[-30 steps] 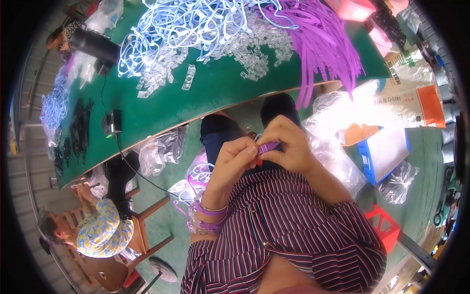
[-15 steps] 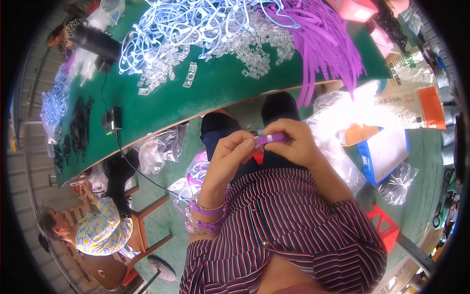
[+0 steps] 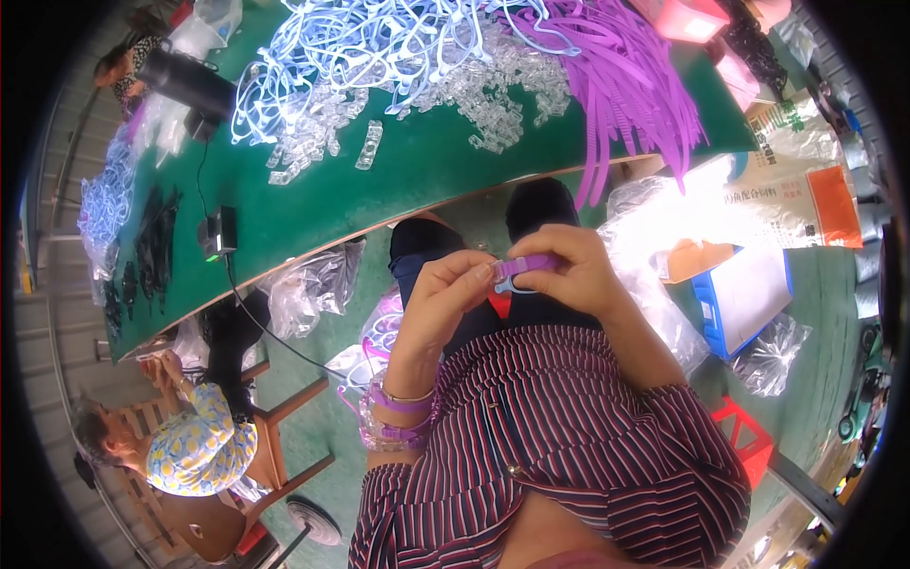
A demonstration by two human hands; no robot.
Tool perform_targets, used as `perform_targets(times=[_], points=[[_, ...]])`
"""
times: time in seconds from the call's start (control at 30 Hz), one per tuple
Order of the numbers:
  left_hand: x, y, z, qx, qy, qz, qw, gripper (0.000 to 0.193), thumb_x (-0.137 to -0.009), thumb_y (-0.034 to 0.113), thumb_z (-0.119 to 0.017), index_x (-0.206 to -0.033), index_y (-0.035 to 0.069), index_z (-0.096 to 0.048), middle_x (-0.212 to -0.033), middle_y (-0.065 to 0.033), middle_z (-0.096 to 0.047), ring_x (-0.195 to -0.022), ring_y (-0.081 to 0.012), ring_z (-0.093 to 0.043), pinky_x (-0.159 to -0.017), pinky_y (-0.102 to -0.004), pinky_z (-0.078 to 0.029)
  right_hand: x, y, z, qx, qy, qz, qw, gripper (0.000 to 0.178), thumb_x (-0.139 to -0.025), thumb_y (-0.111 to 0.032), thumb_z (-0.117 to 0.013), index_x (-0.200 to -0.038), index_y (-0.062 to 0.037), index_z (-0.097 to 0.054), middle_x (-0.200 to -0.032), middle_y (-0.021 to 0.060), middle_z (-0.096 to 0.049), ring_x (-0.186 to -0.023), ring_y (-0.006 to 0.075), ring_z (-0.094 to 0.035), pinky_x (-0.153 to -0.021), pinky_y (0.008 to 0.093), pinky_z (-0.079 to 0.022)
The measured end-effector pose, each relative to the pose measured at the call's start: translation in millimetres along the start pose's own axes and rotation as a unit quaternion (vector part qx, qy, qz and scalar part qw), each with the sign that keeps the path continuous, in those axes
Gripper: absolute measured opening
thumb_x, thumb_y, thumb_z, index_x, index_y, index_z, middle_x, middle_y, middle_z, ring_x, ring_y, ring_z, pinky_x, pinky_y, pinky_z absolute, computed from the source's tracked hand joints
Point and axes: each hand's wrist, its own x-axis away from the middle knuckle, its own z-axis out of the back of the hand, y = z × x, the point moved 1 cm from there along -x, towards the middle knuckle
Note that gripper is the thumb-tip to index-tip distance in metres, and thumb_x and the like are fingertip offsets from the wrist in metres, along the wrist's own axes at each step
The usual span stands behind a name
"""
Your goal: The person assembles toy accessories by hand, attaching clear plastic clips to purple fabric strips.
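Note:
My left hand (image 3: 450, 292) pinches one end of a short purple ribbed strap (image 3: 534, 265), thumb and fingertips pressed together over my lap. On the other end closes my right hand (image 3: 574, 269), its thumb beneath the strap. A small light-blue loop (image 3: 509, 285) shows just below the strap, between the hands; its far part is hidden by my fingers. Around my left forearm sit purple bands with clear plastic parts (image 3: 396, 422). On the green table (image 3: 427, 175) ahead lie piled light-blue plastic frames (image 3: 379, 47), clear plastic pieces (image 3: 502, 104) and long purple straps (image 3: 626, 85).
The table's front edge runs just beyond my knees. To my left, a co-worker (image 3: 199, 436) sits at the same table, near a black cable adapter (image 3: 217, 230). Plastic bags and a blue-edged box (image 3: 744, 299) stand on the floor to my right, beside a red stool (image 3: 744, 441).
Both hands stay together over my lap. My right hand has shifted slightly up, the strap has turned a little, and more of the light-blue loop now shows below it.

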Motion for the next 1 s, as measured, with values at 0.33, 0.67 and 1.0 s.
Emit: perform_targets(times=[0.33, 0.67, 1.0], points=[[-4, -3, -5, 0.04, 0.043, -0.036, 0.998, 0.016, -0.083, 0.016, -0.059, -0.09, 0.002, -0.057, -0.071, 0.0002, -0.053, -0.057, -0.0055, -0.044, -0.054, -0.0194, -0.036, -3, 3, -3, -0.012, 0.007, 0.002, 1.0, 0.028, -0.068, -0.002, -0.071, -0.095, -0.0021, -0.061, -0.077, 0.0039, -0.058, -0.067, 0.0082, -0.056, -0.057, 0.02, -0.043], [6, 42, 18, 0.262, 0.145, -0.335, 0.893, 0.013, -0.081, 0.016, -0.057, -0.086, 0.006, -0.052, -0.083, -0.0087, -0.051, -0.072, -0.0188, -0.049, -0.069, -0.0323, -0.041, 16, 47, -4, 0.008, -0.073, -0.148, 0.986, 0.028, -0.071, -0.015, -0.069, -0.094, -0.0016, -0.061, -0.07, 0.0064, -0.059, -0.064, 0.0097, -0.056, -0.061, 0.0246, -0.045], [-32, -25, 10, -0.135, 0.065, 0.022, 0.988, 0.028, -0.083, 0.019, -0.057, -0.101, -0.002, -0.053, -0.076, -0.0076, -0.06, -0.064, -0.0118, -0.055, -0.057, -0.0215, -0.043, 2, -9, -48, 0.166, -0.159, 0.327, 0.916, 0.032, -0.069, -0.033, -0.068, -0.057, -0.0103, -0.049, -0.058, 0.003, -0.043, -0.059, 0.0207, -0.047, -0.057, 0.0329, -0.036]])
